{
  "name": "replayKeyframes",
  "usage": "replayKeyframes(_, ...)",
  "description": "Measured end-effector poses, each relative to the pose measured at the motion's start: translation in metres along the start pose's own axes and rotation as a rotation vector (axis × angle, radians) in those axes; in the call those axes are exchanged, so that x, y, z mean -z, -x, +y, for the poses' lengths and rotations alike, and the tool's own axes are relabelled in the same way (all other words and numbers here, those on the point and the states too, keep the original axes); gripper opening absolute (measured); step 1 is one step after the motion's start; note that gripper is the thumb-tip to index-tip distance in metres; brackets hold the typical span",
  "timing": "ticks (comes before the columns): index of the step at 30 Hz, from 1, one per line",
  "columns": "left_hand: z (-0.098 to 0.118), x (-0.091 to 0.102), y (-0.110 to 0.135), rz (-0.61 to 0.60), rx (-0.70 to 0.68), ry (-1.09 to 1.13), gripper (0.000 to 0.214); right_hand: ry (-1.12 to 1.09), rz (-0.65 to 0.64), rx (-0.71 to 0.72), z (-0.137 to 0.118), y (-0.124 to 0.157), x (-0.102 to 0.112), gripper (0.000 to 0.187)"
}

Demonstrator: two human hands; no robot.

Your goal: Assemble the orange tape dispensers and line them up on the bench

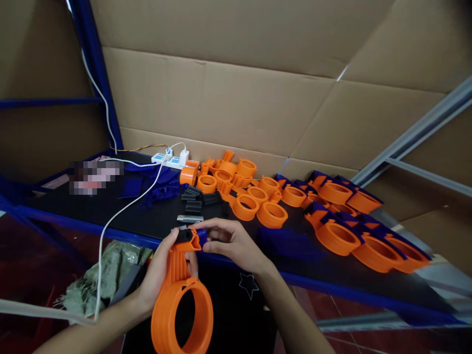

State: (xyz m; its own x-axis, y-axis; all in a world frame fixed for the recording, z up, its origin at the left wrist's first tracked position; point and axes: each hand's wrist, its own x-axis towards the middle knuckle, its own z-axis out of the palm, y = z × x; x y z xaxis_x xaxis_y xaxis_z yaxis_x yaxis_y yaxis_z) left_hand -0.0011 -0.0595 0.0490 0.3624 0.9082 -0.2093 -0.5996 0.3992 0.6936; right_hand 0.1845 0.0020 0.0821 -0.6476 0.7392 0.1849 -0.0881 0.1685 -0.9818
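Observation:
My left hand (159, 275) is wrapped round the stem of an orange plastic ring part (181, 305), holding it upright with the ring at the bottom. At the stem's top sits a black piece (184, 236) with a small blue piece (201, 237) beside it. The fingers of my right hand (230, 243) pinch that blue piece against the top of the stem. Both hands are just in front of the black table's blue front edge (110, 231).
Several orange ring parts (272, 215) lie on the black table, some fitted with blue pieces (337, 236) at the right. Small black blocks (194, 199), a metal piece (190, 219), loose blue parts (158, 189), a white power strip (171, 158) and a white cable (121, 211) lie nearby. Cardboard walls stand behind.

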Motion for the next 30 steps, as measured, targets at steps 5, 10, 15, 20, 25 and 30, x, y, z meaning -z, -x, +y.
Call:
replayKeyframes(5,-0.006,0.008,-0.009,0.106,-0.058,-0.033,0.053,0.277,0.105,0.152,-0.007,0.004,0.002,0.035)
replayKeyframes(10,-0.008,0.006,-0.014,0.160,-0.087,-0.069,0.041,0.625,0.054,0.263,-0.017,0.009,-0.001,0.032)
replayKeyframes(15,-0.007,0.007,-0.014,0.157,-0.048,-0.128,0.043,0.761,0.093,0.337,-0.011,0.015,-0.003,0.032)
replayKeyframes(20,-0.008,0.009,-0.010,0.099,-0.061,-0.106,0.024,0.742,0.178,0.372,0.004,0.020,-0.006,0.030)
replayKeyframes(25,-0.010,0.006,-0.006,0.106,-0.116,-0.167,0.015,0.747,0.239,0.384,0.008,0.027,-0.012,0.034)
replayKeyframes(30,-0.009,0.001,-0.004,0.107,-0.143,-0.232,0.020,0.761,0.221,0.403,0.003,0.026,-0.014,0.033)
